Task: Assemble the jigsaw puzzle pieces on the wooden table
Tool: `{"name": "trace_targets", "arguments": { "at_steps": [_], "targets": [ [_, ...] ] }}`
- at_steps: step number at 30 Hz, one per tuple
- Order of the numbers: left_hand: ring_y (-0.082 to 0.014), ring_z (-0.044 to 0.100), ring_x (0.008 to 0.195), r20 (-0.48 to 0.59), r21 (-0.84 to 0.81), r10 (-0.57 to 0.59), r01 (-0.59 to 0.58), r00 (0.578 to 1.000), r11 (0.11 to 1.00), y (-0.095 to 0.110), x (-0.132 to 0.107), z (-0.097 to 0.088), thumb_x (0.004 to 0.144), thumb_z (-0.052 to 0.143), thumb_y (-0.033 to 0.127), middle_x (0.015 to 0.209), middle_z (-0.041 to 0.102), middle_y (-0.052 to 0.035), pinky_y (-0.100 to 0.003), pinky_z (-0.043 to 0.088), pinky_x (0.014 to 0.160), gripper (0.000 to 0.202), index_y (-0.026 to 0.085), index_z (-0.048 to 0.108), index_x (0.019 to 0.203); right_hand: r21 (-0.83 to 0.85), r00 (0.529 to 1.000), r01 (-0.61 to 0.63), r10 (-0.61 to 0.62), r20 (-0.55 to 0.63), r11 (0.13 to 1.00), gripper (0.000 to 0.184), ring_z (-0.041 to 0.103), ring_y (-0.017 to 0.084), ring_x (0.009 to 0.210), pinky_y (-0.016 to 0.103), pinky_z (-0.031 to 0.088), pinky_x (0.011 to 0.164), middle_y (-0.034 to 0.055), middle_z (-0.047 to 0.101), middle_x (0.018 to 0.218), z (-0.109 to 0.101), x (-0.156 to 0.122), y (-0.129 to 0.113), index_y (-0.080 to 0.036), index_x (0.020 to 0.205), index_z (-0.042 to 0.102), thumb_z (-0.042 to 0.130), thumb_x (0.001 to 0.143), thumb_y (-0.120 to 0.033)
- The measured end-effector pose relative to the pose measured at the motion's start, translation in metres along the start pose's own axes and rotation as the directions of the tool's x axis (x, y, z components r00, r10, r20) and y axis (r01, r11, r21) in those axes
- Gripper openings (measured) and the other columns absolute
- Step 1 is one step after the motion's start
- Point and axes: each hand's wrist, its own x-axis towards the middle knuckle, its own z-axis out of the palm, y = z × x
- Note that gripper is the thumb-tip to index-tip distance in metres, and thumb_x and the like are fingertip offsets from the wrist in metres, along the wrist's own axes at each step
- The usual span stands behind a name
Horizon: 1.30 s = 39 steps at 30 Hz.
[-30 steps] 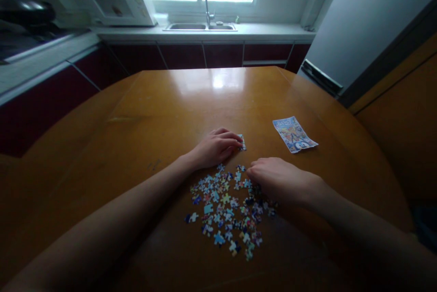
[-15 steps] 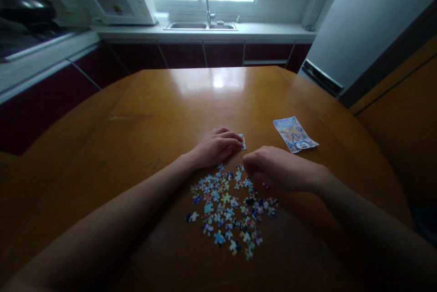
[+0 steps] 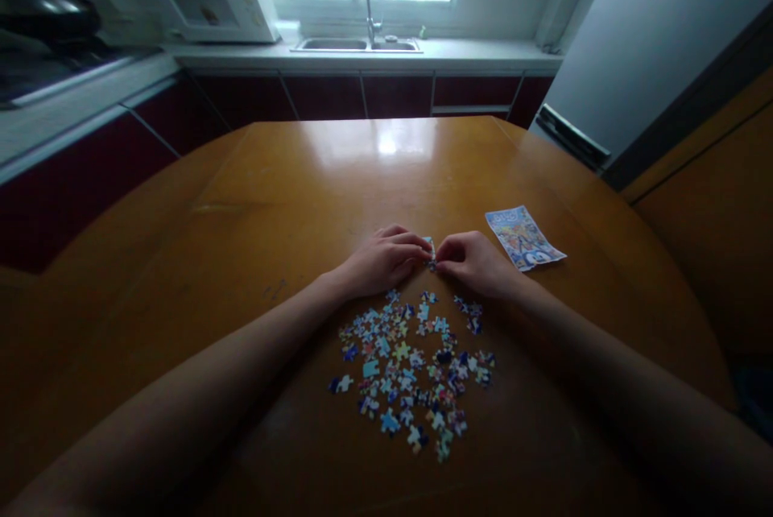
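Observation:
My left hand (image 3: 386, 258) lies on the table with fingers stretched out, its fingertips touching a small joined strip of puzzle pieces (image 3: 430, 246) and covering part of it. From the other side, my right hand (image 3: 474, 261) pinches a small puzzle piece (image 3: 432, 266) against the near end of that strip. The fingers partly hide this piece, so whether it is locked in cannot be seen. Nearer to me, many loose jigsaw pieces (image 3: 401, 352) in blue, white, yellow and purple are spread between my forearms.
A printed picture sheet (image 3: 524, 237) lies to the right of my right hand on the wooden table (image 3: 290, 203). Beyond the table's far edge are a counter with a sink (image 3: 338, 44) and faucet, a microwave (image 3: 211, 10), and a fridge (image 3: 652, 42) at right.
My right hand has moved up and away from the loose pieces to the joined strip, uncovering a few pieces at the pile's right side. My left hand has stayed put.

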Motion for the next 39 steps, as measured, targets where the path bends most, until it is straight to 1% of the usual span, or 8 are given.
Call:
{"name": "trace_targets", "arguments": {
  "at_steps": [7, 11, 16, 19, 23, 29, 34, 39],
  "targets": [
    [-0.0216, 0.058, 0.111, -0.009, -0.008, 0.007, -0.007, 1.000, 1.000, 0.002, 0.001, -0.001, 0.099, 0.052, 0.020, 0.123, 0.072, -0.0001, -0.042, 0.048, 0.101, 0.029, 0.031, 0.071, 0.117, -0.138, 0.999, 0.044, -0.042, 0.019, 0.989, 0.011, 0.061, 0.013, 0.067, 0.027, 0.045, 0.065, 0.0043, 0.072, 0.075, 0.001, -0.003, -0.004, -0.016, 0.082, 0.074, 0.065, 0.084, -0.020],
    [-0.0215, 0.058, 0.112, -0.010, -0.015, 0.005, -0.006, 1.000, 1.000, 0.002, 0.001, -0.001, 0.099, 0.051, 0.020, 0.122, 0.072, -0.0006, -0.043, 0.047, 0.101, 0.030, 0.032, 0.071, 0.118, -0.131, 0.998, 0.054, -0.051, 0.026, 0.990, 0.012, 0.059, 0.013, 0.065, 0.027, 0.044, 0.063, 0.0034, 0.071, 0.073, 0.000, -0.002, -0.003, -0.016, 0.082, 0.074, 0.063, 0.085, -0.020],
    [-0.0215, 0.058, 0.112, 0.000, -0.003, 0.008, -0.008, 1.000, 1.000, 0.002, 0.001, -0.001, 0.099, 0.052, 0.019, 0.124, 0.071, -0.0001, -0.042, 0.048, 0.101, 0.031, 0.032, 0.070, 0.120, -0.130, 0.983, 0.042, -0.064, -0.169, 0.991, 0.014, 0.063, 0.015, 0.074, 0.028, 0.046, 0.070, 0.0051, 0.073, 0.081, 0.000, 0.001, 0.003, -0.016, 0.089, 0.073, 0.059, 0.088, -0.020],
    [-0.0215, 0.058, 0.111, 0.001, 0.002, 0.008, -0.008, 1.000, 1.000, 0.003, 0.001, -0.001, 0.099, 0.051, 0.019, 0.123, 0.071, 0.0002, -0.041, 0.048, 0.101, 0.030, 0.031, 0.071, 0.119, -0.137, 0.972, 0.043, -0.073, -0.224, 0.990, 0.015, 0.062, 0.016, 0.077, 0.029, 0.047, 0.073, 0.0059, 0.071, 0.085, 0.004, 0.003, 0.009, -0.016, 0.093, 0.071, 0.058, 0.089, -0.022],
    [-0.0214, 0.058, 0.111, 0.006, 0.015, 0.010, -0.010, 1.000, 1.000, 0.001, 0.001, -0.001, 0.098, 0.052, 0.018, 0.124, 0.071, 0.0007, -0.041, 0.047, 0.101, 0.031, 0.031, 0.070, 0.119, -0.135, 0.971, 0.111, -0.137, -0.195, 0.985, 0.016, 0.060, 0.017, 0.078, 0.030, 0.047, 0.075, 0.0045, 0.067, 0.085, 0.008, 0.005, 0.016, -0.017, 0.099, 0.068, 0.060, 0.090, -0.026],
    [-0.0216, 0.058, 0.111, 0.004, 0.022, 0.006, -0.006, 1.000, 1.000, 0.001, 0.001, -0.001, 0.098, 0.053, 0.018, 0.124, 0.071, 0.0008, -0.041, 0.047, 0.101, 0.030, 0.031, 0.070, 0.119, -0.217, 0.962, 0.176, -0.215, -0.171, 0.960, 0.019, 0.058, 0.020, 0.095, 0.034, 0.044, 0.088, 0.0062, 0.065, 0.097, 0.009, 0.005, 0.017, -0.018, 0.104, 0.065, 0.066, 0.088, -0.026],
    [-0.0212, 0.057, 0.111, 0.002, 0.004, 0.012, -0.012, 1.000, 1.000, 0.002, 0.001, -0.001, 0.098, 0.053, 0.019, 0.123, 0.071, 0.0001, -0.041, 0.047, 0.101, 0.027, 0.030, 0.071, 0.117, -0.258, 0.959, 0.186, -0.232, -0.162, 0.948, 0.022, 0.057, 0.020, 0.092, 0.034, 0.043, 0.086, 0.0055, 0.065, 0.094, 0.011, 0.006, 0.016, -0.018, 0.106, 0.065, 0.068, 0.088, -0.031],
    [-0.0215, 0.058, 0.112, 0.000, 0.004, 0.010, -0.010, 1.000, 1.000, 0.000, 0.001, 0.000, 0.100, 0.052, 0.022, 0.123, 0.071, 0.0002, -0.041, 0.046, 0.101, 0.026, 0.030, 0.071, 0.116, -0.241, 0.956, 0.160, -0.211, -0.203, 0.957, 0.022, 0.058, 0.021, 0.087, 0.034, 0.044, 0.080, 0.0049, 0.066, 0.090, 0.015, 0.011, 0.019, -0.019, 0.100, 0.066, 0.075, 0.082, -0.027]
  ]
}}
